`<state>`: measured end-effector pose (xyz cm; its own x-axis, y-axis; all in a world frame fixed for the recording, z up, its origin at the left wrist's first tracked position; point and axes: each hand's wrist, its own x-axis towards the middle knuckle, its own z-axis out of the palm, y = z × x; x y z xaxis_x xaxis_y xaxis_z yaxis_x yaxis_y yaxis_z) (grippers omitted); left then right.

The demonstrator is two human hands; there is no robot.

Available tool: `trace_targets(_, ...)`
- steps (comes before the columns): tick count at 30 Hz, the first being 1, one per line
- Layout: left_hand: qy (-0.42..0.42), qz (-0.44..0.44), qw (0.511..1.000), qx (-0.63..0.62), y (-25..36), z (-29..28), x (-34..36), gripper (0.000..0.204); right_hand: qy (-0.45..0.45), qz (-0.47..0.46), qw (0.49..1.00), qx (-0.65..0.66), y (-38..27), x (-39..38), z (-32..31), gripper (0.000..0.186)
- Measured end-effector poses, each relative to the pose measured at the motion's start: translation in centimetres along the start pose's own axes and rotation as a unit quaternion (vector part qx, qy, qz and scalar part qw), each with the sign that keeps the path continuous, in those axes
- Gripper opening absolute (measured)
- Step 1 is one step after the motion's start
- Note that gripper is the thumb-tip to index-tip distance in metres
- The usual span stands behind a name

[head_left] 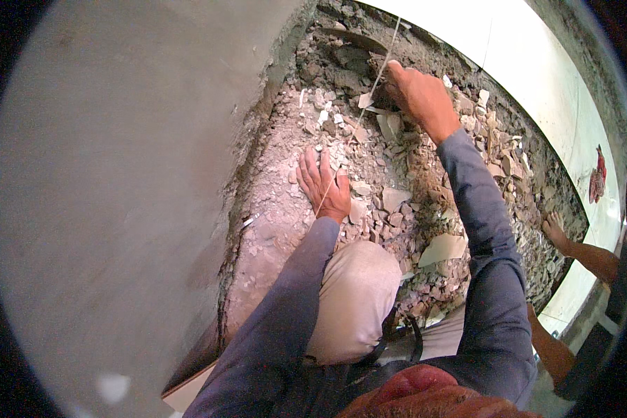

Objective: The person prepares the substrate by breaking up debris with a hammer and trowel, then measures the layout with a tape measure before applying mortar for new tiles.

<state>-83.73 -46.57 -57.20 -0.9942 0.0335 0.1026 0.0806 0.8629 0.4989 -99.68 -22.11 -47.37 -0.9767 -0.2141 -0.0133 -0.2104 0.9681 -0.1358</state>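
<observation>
My left hand [325, 187] lies palm down on the loose rubble [376, 226], its fingers stretched out and slightly apart. Farther ahead and to the right, my right hand [419, 96] is closed in a grip on a hand tool with a dark, curved blade [355, 37]. The blade reaches left from my fist, low over the dirt; its handle is hidden in my fingers. A thin pale string [379, 78] runs past my right hand and down across my left hand. Broken tile pieces [390, 125] lie near my right hand.
A smooth grey cement surface [118, 174] borders the rubble strip on the left. White tiles [494, 42] edge it on the right, with a red item [597, 175] on them. Another person's hand [556, 232] rests at the strip's right edge. A larger tile shard [444, 249] lies beside my knee [355, 299].
</observation>
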Motion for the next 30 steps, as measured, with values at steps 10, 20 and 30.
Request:
trace_targets(10, -0.004, -0.005, 1.0, -0.014, 0.8, 0.0, 0.4, 0.062, -0.147, 0.127, 0.843, 0.501, 2.4, 4.3, -0.6, 0.052)
trace_targets(20, 0.005, 0.005, 1.0, 0.0, 0.3, -1.0, 0.3, 0.061, 0.019, 0.088, 0.996, -0.017, 10.4, -6.8, -0.3, 0.038)
trace_targets(30, 0.015, 0.004, 1.0, 0.001, 0.2, -0.4, 0.1, 0.06, 0.033, 0.026, 0.999, 0.004, 8.4, -3.1, 0.1, 0.032)
